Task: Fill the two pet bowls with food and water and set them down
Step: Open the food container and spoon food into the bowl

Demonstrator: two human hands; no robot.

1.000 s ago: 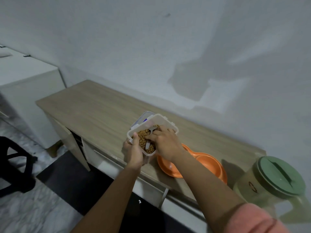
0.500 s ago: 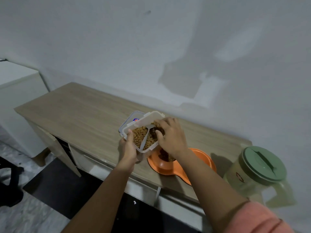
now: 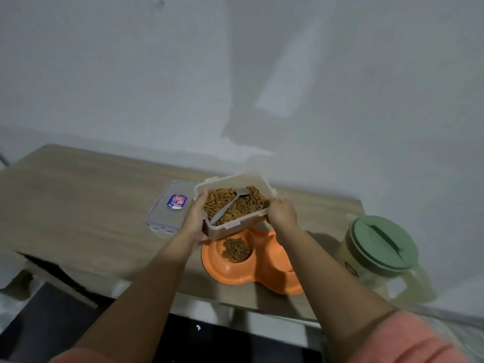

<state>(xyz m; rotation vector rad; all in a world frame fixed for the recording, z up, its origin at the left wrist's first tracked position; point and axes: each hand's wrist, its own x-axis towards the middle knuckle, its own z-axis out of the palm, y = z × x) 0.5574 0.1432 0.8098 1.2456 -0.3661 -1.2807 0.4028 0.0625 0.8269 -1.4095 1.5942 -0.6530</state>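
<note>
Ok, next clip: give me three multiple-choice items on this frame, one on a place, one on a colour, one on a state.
1. Where does the clear plastic lid with the blue label lie?
A. on the wooden counter, left of the container
B. on the jug
C. on the floor

2. What colour is the jug's round lid?
A. orange
B. green
C. white

3. What is in the orange double pet bowl?
A. nothing
B. kibble in both wells
C. kibble in the left well only

Answers: 1 A, it rests flat on the counter; 2 B, plainly green; 3 C, the kibble pile fills one well.
</note>
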